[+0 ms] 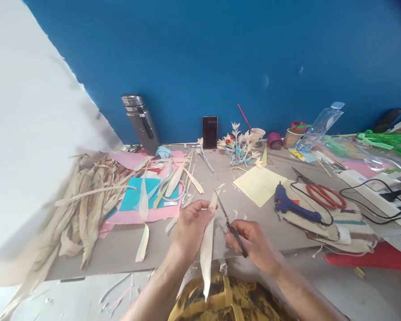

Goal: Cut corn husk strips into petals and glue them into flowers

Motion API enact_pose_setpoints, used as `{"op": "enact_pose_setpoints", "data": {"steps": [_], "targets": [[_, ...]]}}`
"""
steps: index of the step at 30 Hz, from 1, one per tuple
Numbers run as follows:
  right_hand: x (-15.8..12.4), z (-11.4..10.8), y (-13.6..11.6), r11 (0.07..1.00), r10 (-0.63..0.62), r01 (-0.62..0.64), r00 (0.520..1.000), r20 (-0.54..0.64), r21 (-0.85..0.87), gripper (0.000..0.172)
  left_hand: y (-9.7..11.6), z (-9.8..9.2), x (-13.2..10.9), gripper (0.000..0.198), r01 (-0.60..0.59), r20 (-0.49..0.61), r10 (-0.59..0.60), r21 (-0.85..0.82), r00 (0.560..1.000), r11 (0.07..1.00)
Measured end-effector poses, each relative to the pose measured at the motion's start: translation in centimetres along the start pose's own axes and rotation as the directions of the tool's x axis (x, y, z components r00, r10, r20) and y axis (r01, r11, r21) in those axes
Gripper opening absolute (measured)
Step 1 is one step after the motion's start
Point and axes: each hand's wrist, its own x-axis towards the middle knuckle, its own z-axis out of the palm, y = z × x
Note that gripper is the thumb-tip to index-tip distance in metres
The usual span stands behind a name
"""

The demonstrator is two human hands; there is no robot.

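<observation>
My left hand [194,225] pinches a long pale strip of dried husk [207,254] near its upper end, and the strip hangs down past the table's front edge. In my right hand [252,243] is a pair of dark-handled scissors [235,232], fingers closed round the handles. The blades point up and away, close to the right of the strip's top. Whether they touch the strip I cannot tell. Beyond the hands stands a cluster of small pale flowers on blue stems [239,149], and a single such flower [203,154] lies to its left.
Dried husks [90,205] pile up at left, beside pink and blue paper [130,200]. A flask [142,125], a phone [210,132] and a paper cup [256,135] line the wall. Right are yellow paper [259,185], a blue glue gun [292,206], red-handled scissors [325,196] and a power strip [370,189].
</observation>
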Motion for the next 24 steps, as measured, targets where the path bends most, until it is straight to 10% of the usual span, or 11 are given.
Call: {"op": "enact_pose_setpoints", "data": {"steps": [24], "targets": [[-0.8, 1.0, 0.7, 0.980, -0.025, 0.034, 0.999, -0.047, 0.196, 0.050, -0.1, 0.5, -0.6, 0.026, 0.006, 0.081, -0.007, 0.017, 0.997, 1.000]]}}
